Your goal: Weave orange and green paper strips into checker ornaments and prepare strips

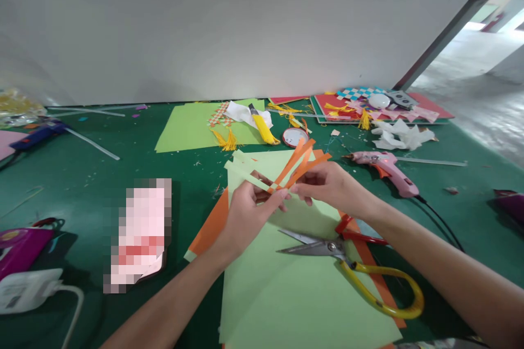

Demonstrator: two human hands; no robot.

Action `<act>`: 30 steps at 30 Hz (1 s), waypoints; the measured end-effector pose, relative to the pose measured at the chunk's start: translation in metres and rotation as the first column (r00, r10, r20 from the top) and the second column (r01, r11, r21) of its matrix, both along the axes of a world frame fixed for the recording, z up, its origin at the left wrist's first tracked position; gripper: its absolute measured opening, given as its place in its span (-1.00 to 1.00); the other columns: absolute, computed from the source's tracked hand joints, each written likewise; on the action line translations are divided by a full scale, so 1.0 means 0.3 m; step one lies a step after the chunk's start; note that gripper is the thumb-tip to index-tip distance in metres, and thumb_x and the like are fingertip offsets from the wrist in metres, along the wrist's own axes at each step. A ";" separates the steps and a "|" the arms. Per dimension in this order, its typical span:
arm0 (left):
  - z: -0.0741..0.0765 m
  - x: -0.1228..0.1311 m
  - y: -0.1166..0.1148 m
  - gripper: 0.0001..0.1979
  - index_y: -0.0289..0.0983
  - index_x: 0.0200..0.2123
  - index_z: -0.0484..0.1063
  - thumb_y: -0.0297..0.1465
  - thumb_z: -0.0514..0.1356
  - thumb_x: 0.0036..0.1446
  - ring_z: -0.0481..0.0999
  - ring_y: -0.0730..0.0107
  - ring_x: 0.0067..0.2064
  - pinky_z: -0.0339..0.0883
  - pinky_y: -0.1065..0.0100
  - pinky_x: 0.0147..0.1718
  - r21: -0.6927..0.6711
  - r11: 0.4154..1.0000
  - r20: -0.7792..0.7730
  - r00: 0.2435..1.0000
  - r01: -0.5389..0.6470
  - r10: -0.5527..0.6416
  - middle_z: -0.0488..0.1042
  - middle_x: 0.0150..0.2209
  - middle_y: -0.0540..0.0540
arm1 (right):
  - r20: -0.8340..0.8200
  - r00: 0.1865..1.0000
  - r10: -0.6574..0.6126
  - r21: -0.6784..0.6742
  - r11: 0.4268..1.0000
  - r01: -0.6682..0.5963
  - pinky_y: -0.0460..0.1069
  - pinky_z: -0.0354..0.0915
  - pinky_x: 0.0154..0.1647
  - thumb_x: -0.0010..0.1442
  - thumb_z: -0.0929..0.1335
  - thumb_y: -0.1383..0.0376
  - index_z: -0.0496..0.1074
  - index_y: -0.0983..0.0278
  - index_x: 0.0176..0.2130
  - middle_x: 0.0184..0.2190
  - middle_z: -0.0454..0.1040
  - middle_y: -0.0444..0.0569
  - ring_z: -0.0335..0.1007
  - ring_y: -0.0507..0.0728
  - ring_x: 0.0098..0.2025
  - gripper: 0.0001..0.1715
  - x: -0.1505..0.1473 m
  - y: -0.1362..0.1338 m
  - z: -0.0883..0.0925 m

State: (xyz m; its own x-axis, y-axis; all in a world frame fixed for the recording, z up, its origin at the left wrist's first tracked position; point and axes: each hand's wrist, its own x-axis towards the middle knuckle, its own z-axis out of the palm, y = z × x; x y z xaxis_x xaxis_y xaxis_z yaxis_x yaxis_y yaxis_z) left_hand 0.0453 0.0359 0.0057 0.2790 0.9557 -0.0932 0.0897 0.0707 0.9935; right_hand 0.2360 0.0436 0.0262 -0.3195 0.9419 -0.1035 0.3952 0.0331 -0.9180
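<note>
Between my two hands is a small weave of paper strips, with orange strips point(301, 162) fanning up and pale green strips point(249, 173) reaching to the left. My left hand point(256, 204) pinches the woven part from the left, thumb on top. From the right, my right hand point(321, 182) closes its fingers on the orange strips' lower end. Both hands are above a pale green paper sheet point(278, 294), which lies over an orange sheet point(213, 223). On the green sheet, below my hands, rest scissors point(331, 248) with parted blades and red and yellow handles.
A pink glue gun point(387, 169) lies at right, its cord trailing forward. Behind are a yellow cutter point(264, 125), a woven piece with yellow tassels point(223, 114) and crumpled tissue point(403, 135). A blurred-out phone point(141, 234), a white charger point(28, 290) and a blue glue gun point(41, 133) are at left.
</note>
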 end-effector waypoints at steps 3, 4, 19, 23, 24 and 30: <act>0.003 -0.002 -0.001 -0.85 -0.30 -0.30 0.44 -0.32 0.24 0.11 0.54 0.39 -0.38 0.40 0.39 -0.35 0.042 0.997 0.062 0.996 0.065 -0.067 0.55 -0.26 -0.10 | -0.103 0.994 -0.034 0.008 0.999 0.035 -0.08 0.24 -0.49 0.09 0.42 0.14 0.48 0.31 -0.42 -0.52 0.42 -0.10 0.28 -0.02 -0.53 -0.73 -0.003 -0.003 0.001; 0.004 -0.005 0.000 -0.86 -0.29 -0.27 0.44 -0.35 0.23 0.10 0.55 0.38 -0.34 0.40 0.38 -0.33 0.044 0.995 0.086 0.991 0.095 -0.098 0.54 -0.21 -0.12 | -0.151 0.988 -0.030 0.013 0.999 0.032 -0.09 0.26 -0.48 0.08 0.42 0.16 0.48 0.31 -0.41 -0.49 0.43 -0.10 0.28 -0.03 -0.53 -0.76 0.000 -0.002 0.002; 0.002 -0.008 0.010 -0.60 -0.18 -0.04 0.38 -0.38 0.33 0.02 0.50 0.46 -0.42 0.34 0.41 -0.35 -0.226 0.909 0.368 0.895 0.350 -0.254 0.45 -0.44 0.04 | -0.261 0.952 0.159 -0.064 0.981 -0.181 -0.09 0.31 -0.36 0.08 0.43 0.20 0.46 0.25 -0.20 -0.38 0.47 -0.12 0.35 0.00 -0.41 -0.74 0.031 0.020 0.005; -0.008 -0.006 0.023 -0.69 -0.22 -0.13 0.42 -0.36 0.33 0.03 0.51 0.49 -0.40 0.30 0.47 -0.38 -0.172 0.977 0.262 0.962 0.130 -0.082 0.46 -0.44 0.05 | -0.199 0.978 0.056 -0.154 0.984 -0.088 -0.09 0.29 -0.34 0.12 0.39 0.07 0.42 0.23 -0.07 -0.28 0.48 -0.07 0.37 0.04 -0.33 -0.57 0.043 0.033 -0.010; -0.011 -0.006 0.026 -0.72 -0.23 -0.16 0.42 -0.34 0.33 0.03 0.51 0.48 -0.40 0.30 0.47 -0.40 -0.164 0.983 0.227 0.973 0.080 -0.041 0.47 -0.45 0.04 | -0.180 0.983 0.024 -0.170 0.984 -0.055 -0.08 0.28 -0.32 0.16 0.34 0.02 0.44 0.24 -0.10 -0.28 0.48 -0.06 0.37 0.05 -0.31 -0.57 0.048 0.036 -0.012; -0.013 0.001 0.030 -0.75 -0.28 -0.23 0.41 -0.36 0.32 0.01 0.50 0.44 -0.43 0.31 0.45 -0.47 -0.116 0.993 0.127 0.991 -0.014 0.029 0.49 -0.47 0.01 | -0.088 0.996 0.022 -0.130 0.991 -0.033 -0.06 0.25 -0.23 0.17 0.28 -0.06 0.50 0.27 -0.32 -0.31 0.47 -0.07 0.36 0.07 -0.25 -0.53 0.054 0.039 -0.005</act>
